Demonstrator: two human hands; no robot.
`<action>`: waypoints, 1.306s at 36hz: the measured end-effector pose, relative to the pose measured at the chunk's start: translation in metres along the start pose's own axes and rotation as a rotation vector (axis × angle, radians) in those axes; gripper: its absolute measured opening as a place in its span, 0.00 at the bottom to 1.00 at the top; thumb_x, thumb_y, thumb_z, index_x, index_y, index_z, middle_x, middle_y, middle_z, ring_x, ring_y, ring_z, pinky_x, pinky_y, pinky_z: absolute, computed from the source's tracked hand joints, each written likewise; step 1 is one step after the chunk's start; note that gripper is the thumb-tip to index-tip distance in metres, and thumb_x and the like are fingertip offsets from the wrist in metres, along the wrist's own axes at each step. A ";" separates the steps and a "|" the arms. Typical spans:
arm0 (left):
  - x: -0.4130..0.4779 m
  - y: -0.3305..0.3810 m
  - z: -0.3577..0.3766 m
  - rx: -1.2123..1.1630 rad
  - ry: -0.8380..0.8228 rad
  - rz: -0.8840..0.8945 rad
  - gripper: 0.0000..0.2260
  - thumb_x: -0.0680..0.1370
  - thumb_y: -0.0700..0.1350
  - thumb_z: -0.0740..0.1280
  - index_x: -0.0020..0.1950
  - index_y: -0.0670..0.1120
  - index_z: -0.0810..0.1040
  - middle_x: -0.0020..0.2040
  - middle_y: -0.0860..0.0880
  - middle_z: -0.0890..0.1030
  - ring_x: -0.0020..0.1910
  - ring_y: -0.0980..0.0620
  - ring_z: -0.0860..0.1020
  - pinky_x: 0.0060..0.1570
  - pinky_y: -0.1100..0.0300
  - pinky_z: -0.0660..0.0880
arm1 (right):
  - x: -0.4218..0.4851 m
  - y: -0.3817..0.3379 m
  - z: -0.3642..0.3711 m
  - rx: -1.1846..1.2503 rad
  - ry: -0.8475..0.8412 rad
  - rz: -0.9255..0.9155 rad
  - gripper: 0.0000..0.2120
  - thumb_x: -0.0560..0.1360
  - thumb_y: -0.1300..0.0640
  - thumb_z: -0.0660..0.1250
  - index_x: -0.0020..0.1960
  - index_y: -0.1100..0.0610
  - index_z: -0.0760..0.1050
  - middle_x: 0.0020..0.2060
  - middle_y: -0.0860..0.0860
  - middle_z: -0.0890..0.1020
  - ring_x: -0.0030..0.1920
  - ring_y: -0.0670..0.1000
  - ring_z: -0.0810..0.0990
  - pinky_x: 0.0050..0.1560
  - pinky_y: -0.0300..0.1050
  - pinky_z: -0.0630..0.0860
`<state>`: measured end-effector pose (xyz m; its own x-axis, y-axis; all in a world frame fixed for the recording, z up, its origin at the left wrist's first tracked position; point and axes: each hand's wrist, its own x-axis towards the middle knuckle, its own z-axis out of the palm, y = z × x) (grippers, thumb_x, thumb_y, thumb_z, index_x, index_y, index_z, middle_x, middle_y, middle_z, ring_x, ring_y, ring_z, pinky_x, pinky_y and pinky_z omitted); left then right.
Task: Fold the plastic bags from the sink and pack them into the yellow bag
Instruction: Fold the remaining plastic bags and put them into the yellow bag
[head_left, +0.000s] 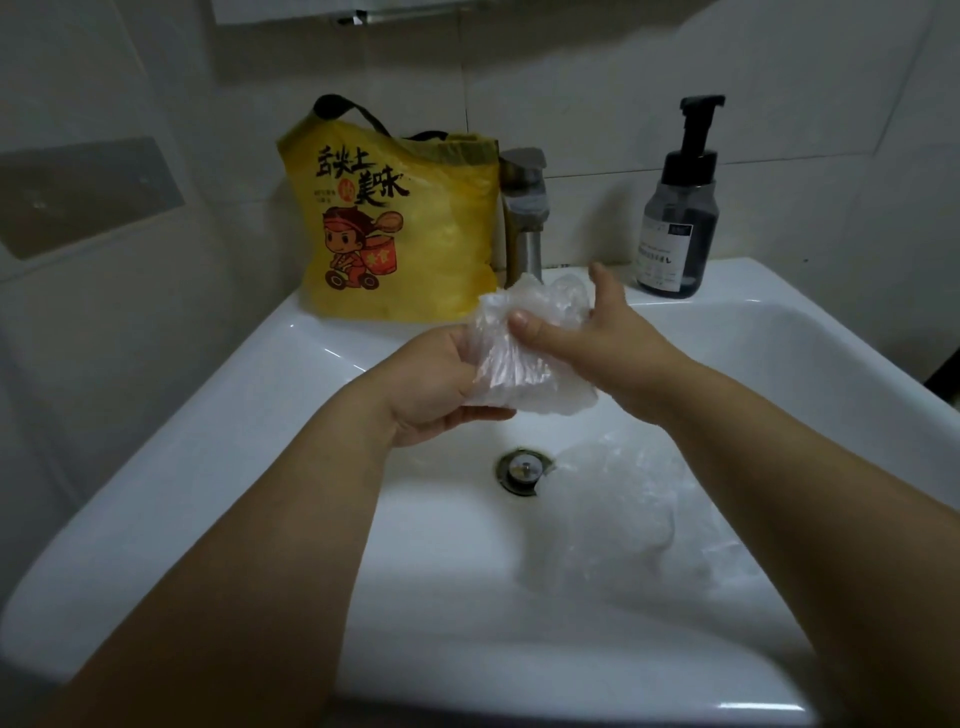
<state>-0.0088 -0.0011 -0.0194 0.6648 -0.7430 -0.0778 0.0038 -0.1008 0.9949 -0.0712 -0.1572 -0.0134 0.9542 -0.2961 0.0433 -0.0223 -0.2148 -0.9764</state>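
Plainly, "舌尖上美味" on yellow bag (441, 244).

We list pale tiled walls (623, 78) across the upper frame, dimly lit. A grey rectangular plate (88, 195) sits on the wall at middle left, with a white fixture's lower edge (311, 8) at top centre. A steel tap (524, 213) stands at centre and a dark pump bottle (678, 228) at upper right.

yellow bag (395, 228) front: big black brush characters 舌尖上 / 美味. red round seal between the lines, not legible. pump bottle (678, 228) label: print too blurry to read.
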 end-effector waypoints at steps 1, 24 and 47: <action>-0.001 0.000 0.000 0.005 -0.012 -0.005 0.14 0.75 0.26 0.64 0.52 0.43 0.79 0.43 0.50 0.84 0.39 0.57 0.82 0.37 0.65 0.79 | 0.000 -0.001 0.000 0.078 -0.051 0.058 0.62 0.54 0.41 0.78 0.78 0.50 0.46 0.70 0.56 0.68 0.61 0.57 0.77 0.57 0.54 0.78; 0.009 0.007 -0.010 -0.195 0.403 0.095 0.16 0.81 0.42 0.64 0.65 0.36 0.73 0.59 0.38 0.80 0.55 0.43 0.80 0.59 0.50 0.76 | -0.005 -0.008 0.003 0.421 -0.148 0.161 0.59 0.57 0.50 0.77 0.78 0.50 0.46 0.67 0.58 0.71 0.62 0.63 0.75 0.52 0.57 0.80; -0.001 0.007 -0.020 -0.263 0.193 0.039 0.05 0.77 0.31 0.63 0.44 0.37 0.76 0.44 0.39 0.74 0.41 0.49 0.75 0.39 0.64 0.79 | -0.003 -0.014 -0.020 0.470 -0.224 0.097 0.12 0.75 0.74 0.59 0.56 0.67 0.75 0.46 0.60 0.82 0.40 0.53 0.83 0.40 0.41 0.82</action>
<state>0.0058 0.0118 -0.0109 0.7972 -0.6016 -0.0510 0.1522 0.1185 0.9812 -0.0800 -0.1719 0.0042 0.9959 -0.0769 -0.0476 -0.0261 0.2591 -0.9655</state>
